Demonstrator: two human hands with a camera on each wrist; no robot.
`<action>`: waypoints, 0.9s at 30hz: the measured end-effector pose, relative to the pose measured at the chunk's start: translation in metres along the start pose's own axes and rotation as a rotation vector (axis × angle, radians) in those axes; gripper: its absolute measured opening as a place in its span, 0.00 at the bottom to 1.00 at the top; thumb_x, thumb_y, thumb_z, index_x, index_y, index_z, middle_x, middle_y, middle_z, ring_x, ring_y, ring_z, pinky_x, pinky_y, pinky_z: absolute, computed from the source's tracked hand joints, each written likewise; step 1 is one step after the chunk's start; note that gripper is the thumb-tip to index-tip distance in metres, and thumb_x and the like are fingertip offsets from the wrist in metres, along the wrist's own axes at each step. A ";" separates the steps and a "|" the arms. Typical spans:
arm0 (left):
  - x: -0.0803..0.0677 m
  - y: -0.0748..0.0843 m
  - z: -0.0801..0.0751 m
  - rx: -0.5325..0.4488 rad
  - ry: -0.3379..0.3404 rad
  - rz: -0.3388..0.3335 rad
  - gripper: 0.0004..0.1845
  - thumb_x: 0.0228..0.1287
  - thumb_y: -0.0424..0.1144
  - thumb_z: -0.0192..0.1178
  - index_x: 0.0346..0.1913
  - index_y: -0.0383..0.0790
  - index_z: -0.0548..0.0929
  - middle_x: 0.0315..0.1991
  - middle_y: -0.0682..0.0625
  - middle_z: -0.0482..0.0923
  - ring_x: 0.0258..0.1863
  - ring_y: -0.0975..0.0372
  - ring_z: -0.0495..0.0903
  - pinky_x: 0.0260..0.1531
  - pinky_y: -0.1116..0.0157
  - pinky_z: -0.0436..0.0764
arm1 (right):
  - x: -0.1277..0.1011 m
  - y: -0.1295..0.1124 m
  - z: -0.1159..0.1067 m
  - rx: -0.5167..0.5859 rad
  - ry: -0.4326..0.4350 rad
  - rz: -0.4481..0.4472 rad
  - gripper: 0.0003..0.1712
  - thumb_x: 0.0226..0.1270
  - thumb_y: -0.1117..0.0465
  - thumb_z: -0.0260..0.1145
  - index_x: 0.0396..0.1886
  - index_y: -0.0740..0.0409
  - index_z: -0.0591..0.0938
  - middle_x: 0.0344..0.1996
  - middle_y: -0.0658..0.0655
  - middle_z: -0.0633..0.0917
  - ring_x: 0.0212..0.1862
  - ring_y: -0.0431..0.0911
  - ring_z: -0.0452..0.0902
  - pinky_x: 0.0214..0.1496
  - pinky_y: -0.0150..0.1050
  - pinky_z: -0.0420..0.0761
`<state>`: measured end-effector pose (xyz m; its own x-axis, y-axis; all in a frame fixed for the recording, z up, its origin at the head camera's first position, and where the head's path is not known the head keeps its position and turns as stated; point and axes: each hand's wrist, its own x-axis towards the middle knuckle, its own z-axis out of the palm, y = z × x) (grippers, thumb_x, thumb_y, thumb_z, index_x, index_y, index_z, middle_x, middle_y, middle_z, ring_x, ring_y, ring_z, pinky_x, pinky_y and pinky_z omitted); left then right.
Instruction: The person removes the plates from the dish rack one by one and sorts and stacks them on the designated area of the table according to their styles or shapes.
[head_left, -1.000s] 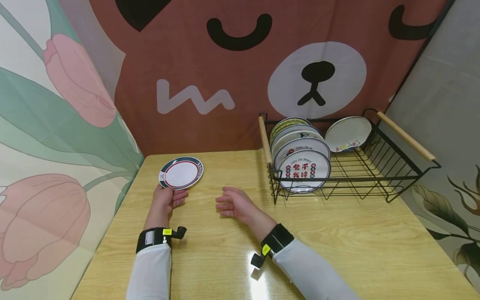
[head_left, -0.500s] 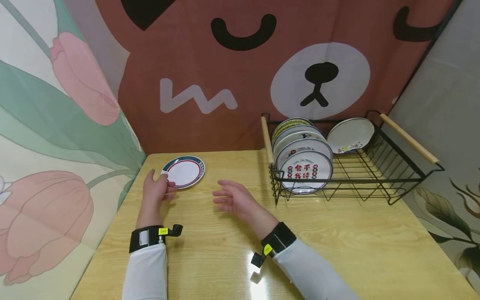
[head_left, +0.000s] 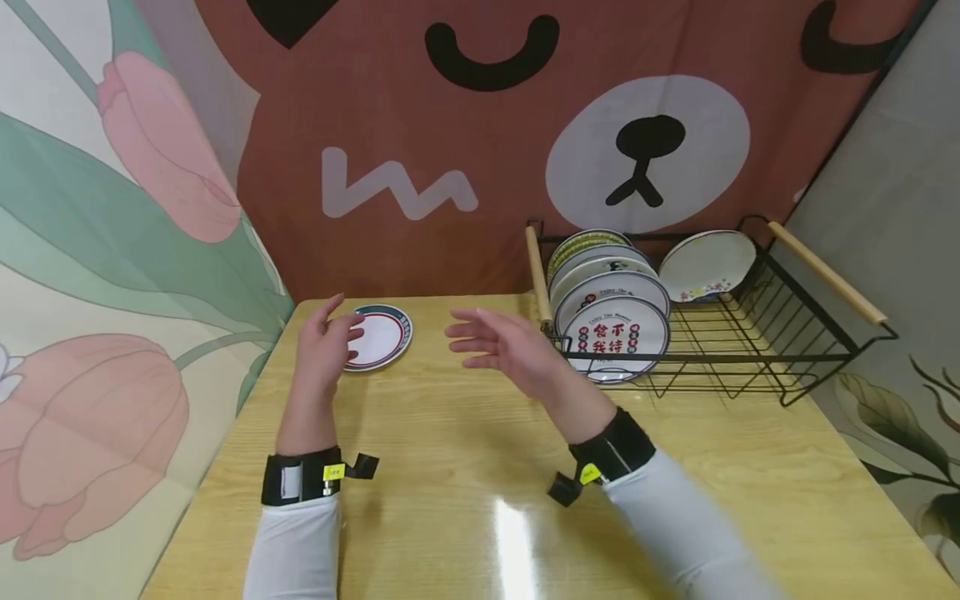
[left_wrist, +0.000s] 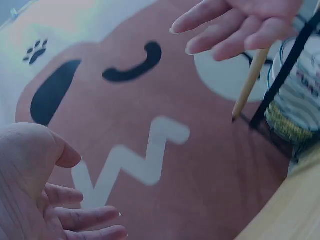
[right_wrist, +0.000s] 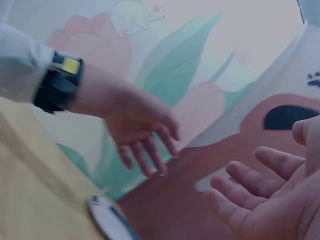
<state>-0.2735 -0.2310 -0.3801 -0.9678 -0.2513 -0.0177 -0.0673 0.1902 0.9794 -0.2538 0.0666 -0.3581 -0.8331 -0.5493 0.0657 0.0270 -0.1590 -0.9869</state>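
Note:
A small white plate (head_left: 384,335) with a dark teal rim band and a red ring lies flat at the table's back left. My left hand (head_left: 324,346) is raised just left of it, overlapping its left edge in the head view, with loosely bent fingers and nothing in them. Across from it, my right hand (head_left: 517,346) hovers over the table between plate and rack, fingers extended toward the left. Both palms face each other, bare, in the left wrist view, where the right hand (left_wrist: 245,25) appears at upper right. The plate's edge (right_wrist: 112,220) shows low in the right wrist view.
A black wire dish rack (head_left: 735,358) with wooden handles stands at the back right. Several plates (head_left: 611,333) lean upright on its left side, and a flower-patterned plate (head_left: 708,265) leans at its back right. A printed bear curtain (head_left: 420,258) hangs behind the wooden table (head_left: 450,467).
My left hand has moved from the plate's near rim up and away to its left side. My right hand has lifted and shifted to the right. The plate stays in place.

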 end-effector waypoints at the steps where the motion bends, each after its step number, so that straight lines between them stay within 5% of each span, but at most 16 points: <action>1: -0.003 0.004 0.003 -0.010 -0.015 0.014 0.31 0.78 0.47 0.50 0.81 0.56 0.60 0.66 0.40 0.80 0.44 0.69 0.84 0.38 0.67 0.83 | -0.003 -0.009 -0.004 -0.014 -0.003 -0.019 0.31 0.85 0.47 0.45 0.73 0.62 0.72 0.65 0.66 0.81 0.62 0.50 0.83 0.69 0.56 0.78; 8: -0.024 0.015 0.033 -0.094 -0.169 0.120 0.32 0.78 0.47 0.53 0.81 0.56 0.58 0.65 0.42 0.80 0.48 0.70 0.84 0.46 0.65 0.83 | -0.018 -0.063 -0.043 -0.197 0.027 -0.070 0.29 0.84 0.47 0.48 0.71 0.60 0.74 0.53 0.48 0.88 0.58 0.46 0.84 0.62 0.46 0.83; 17: -0.039 0.009 0.078 -0.140 -0.345 0.206 0.30 0.78 0.43 0.53 0.79 0.55 0.62 0.65 0.41 0.80 0.59 0.52 0.82 0.59 0.44 0.80 | -0.023 -0.107 -0.102 -0.522 0.112 0.034 0.31 0.82 0.41 0.50 0.72 0.53 0.75 0.61 0.55 0.85 0.64 0.50 0.81 0.67 0.48 0.80; 27: -0.062 -0.006 0.121 -0.144 -0.524 0.161 0.29 0.76 0.40 0.53 0.78 0.53 0.64 0.64 0.39 0.81 0.61 0.45 0.82 0.56 0.45 0.82 | -0.028 -0.122 -0.159 -0.846 0.190 0.148 0.32 0.79 0.40 0.56 0.71 0.55 0.77 0.63 0.59 0.83 0.62 0.48 0.80 0.69 0.54 0.78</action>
<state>-0.2425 -0.1021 -0.4093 -0.9567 0.2817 0.0731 0.0897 0.0465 0.9949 -0.3213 0.2321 -0.2626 -0.9333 -0.3584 -0.0229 -0.2138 0.6058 -0.7664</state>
